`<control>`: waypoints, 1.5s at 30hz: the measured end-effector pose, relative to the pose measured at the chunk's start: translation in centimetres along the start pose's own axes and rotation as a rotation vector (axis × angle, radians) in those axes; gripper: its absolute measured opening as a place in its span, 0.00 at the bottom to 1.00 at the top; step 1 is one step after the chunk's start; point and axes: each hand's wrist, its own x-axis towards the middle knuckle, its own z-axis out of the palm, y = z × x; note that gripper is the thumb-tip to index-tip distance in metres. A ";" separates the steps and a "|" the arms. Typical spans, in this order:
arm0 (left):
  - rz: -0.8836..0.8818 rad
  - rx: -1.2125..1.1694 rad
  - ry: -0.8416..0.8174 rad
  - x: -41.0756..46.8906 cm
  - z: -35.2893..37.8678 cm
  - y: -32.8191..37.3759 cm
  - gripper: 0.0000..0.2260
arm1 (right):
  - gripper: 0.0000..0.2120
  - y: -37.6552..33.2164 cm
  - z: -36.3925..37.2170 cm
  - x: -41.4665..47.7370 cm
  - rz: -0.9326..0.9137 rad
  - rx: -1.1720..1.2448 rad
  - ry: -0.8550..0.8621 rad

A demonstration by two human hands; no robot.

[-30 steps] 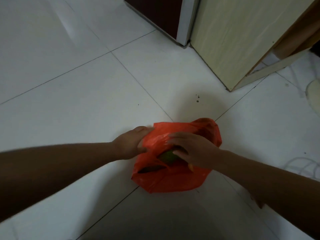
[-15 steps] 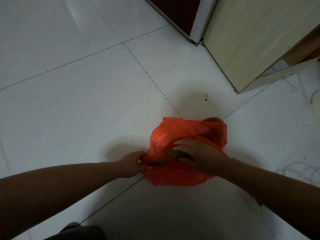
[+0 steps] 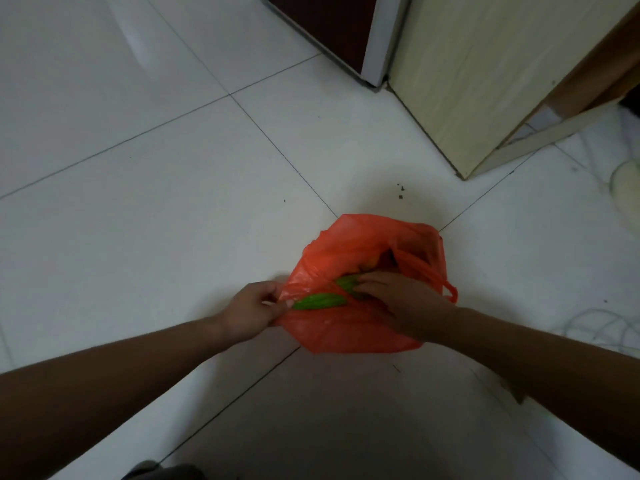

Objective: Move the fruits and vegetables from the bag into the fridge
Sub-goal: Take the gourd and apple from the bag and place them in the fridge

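An orange plastic bag [image 3: 349, 327] lies on the white tiled floor, its mouth pulled open. A long green ridged vegetable [image 3: 320, 301] shows in the opening, with a second green piece [image 3: 346, 283] behind it and something orange deeper inside. My left hand [image 3: 254, 306] pinches the bag's left edge beside the green vegetable's tip. My right hand [image 3: 398, 297] reaches into the bag with its fingers on the green vegetable; its grip is partly hidden. The fridge [image 3: 332, 26] stands at the top, dark red with a white edge.
A pale wooden cabinet [image 3: 485, 74] stands right of the fridge. White cables [image 3: 595, 327] lie on the floor at the right. A pale round object [image 3: 627, 183] sits at the right edge. Small dark crumbs [image 3: 400, 195] dot the tile beyond the bag.
My left hand slid from the bag's top to its near left edge and pulled the mouth wider. More of the green vegetable shows. My right hand moved deeper into the bag.
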 end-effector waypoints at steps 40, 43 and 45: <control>-0.100 -0.179 -0.067 0.2 0.3 7.5 0.11 | 0.26 -1.2 -2.5 1.6 0.051 0.021 0.106; -0.074 -0.204 -0.114 -0.1 0.1 7.7 0.10 | 0.24 -0.7 -2.4 1.9 0.036 0.083 0.196; -0.046 -0.217 -0.128 -0.4 0.1 7.8 0.08 | 0.23 -0.1 -2.4 1.9 0.026 0.109 0.230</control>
